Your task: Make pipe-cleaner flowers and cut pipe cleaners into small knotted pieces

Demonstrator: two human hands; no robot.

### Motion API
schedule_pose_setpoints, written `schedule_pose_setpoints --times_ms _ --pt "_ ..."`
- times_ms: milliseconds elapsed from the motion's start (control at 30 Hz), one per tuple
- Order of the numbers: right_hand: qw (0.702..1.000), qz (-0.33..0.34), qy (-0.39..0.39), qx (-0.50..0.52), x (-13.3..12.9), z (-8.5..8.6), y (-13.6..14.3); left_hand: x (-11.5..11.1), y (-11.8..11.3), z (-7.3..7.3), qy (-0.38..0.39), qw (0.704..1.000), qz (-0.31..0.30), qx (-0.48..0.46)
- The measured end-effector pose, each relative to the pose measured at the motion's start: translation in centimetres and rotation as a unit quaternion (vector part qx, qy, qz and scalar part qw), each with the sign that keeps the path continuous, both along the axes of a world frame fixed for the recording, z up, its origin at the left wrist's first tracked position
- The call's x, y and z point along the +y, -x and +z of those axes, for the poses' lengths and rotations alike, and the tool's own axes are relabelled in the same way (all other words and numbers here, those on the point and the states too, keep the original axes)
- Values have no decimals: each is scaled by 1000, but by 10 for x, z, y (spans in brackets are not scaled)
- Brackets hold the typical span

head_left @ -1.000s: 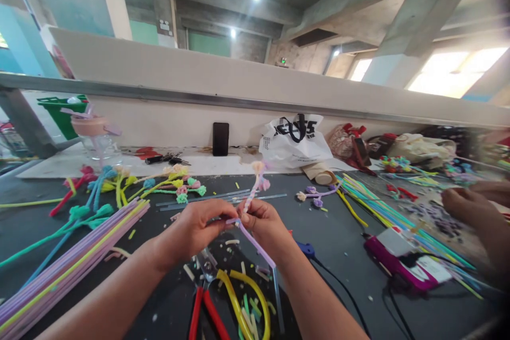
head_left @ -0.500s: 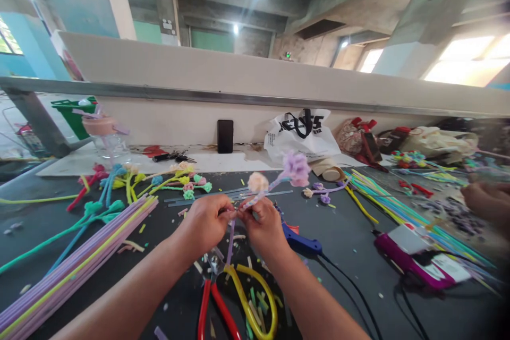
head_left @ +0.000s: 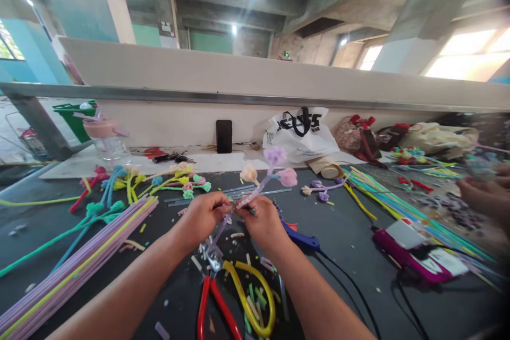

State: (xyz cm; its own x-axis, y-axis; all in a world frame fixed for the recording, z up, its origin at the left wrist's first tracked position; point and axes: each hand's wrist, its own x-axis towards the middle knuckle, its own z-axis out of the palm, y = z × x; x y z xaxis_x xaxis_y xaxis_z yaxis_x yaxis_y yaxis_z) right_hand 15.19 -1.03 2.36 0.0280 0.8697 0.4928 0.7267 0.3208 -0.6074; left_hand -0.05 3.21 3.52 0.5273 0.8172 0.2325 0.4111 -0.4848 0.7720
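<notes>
My right hand (head_left: 261, 223) is closed round the stem of a pipe-cleaner flower sprig (head_left: 274, 156), which has purple, pink and cream heads and leans up to the right. Close beside it, my left hand (head_left: 205, 218) pinches the lower part of the same stem, and a purple end hangs below the fingers. Under the hands lie red-handled pliers (head_left: 215, 297) and yellow-handled scissors (head_left: 255, 297). A blue glue gun (head_left: 300, 239) rests right of my right hand. The exact grip points are partly hidden by my fingers.
Pink and purple stems (head_left: 79, 271) lie at left, near coloured flower sprigs (head_left: 105, 210). Behind stand a phone (head_left: 224, 136), a lidded cup (head_left: 107, 138) and a white bag (head_left: 300, 133). At right are a purple device (head_left: 418, 255), a stem bundle (head_left: 382, 196) and another person's hand (head_left: 484, 196).
The sprig has turned and shifted slightly left, so its purple, pink and cream heads now show apart. Both hands keep their hold. The other person's hand at right has moved a little.
</notes>
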Motion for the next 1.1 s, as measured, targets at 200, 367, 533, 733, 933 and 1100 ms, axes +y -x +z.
schedule_pose_setpoints --times_ms 200,367,533,733,933,1100 --pt "997 -59 -18 -50 -4 -12 9 -1 -3 -8 -28 995 77 50" --pt "993 -103 -36 -55 -4 -21 20 -8 -10 -9 -93 980 146 100" --pt "987 -153 -38 -18 -1 -14 12 -8 -16 -3 28 993 118 -10" --pt "980 -176 -29 88 -2 -9 2 -8 -11 0 16 989 105 -104" --pt "979 -184 -39 76 -3 -10 8 -17 -13 -8 -200 977 59 -44" --pt "979 -182 -19 93 -4 -11 11 -20 -15 -17 -322 946 27 -21"
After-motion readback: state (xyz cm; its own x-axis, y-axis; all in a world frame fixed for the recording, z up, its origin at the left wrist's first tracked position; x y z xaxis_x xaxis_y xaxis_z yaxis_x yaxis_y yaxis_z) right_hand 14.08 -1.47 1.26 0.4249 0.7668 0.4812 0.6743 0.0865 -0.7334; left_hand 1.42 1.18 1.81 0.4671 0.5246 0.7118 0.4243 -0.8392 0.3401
